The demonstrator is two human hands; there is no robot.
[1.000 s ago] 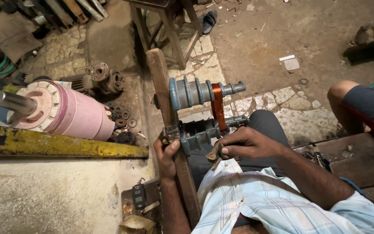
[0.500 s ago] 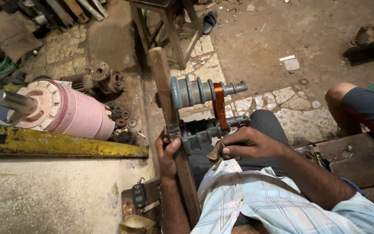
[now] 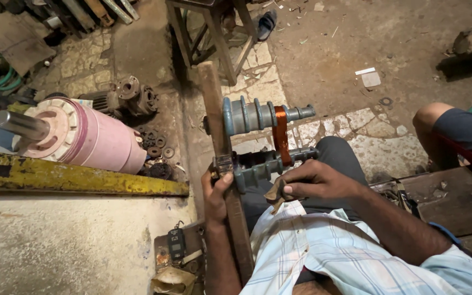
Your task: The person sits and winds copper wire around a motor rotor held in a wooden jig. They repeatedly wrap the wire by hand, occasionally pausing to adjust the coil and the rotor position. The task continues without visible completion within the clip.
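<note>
Your left hand (image 3: 217, 191) is wrapped tight around the wooden bar (image 3: 214, 114), just below the grey spools (image 3: 252, 114) fixed to it. Your right hand (image 3: 315, 183) is closed on a brown scrap (image 3: 275, 192) beside the lower spool, under the copper winding (image 3: 281, 134). A pink motor rotor (image 3: 91, 139) lies to the left.

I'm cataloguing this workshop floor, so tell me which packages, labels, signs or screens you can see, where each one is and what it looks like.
Small handheld device: on the floor at bottom, left of the left hand; dark, rectangular, with a little grey screen.
Flat paper or card piece: on the dirt floor at upper right; pale, squarish.
Crumpled wrapper: at the bottom edge below the device; tan.
No signs seen.
</note>
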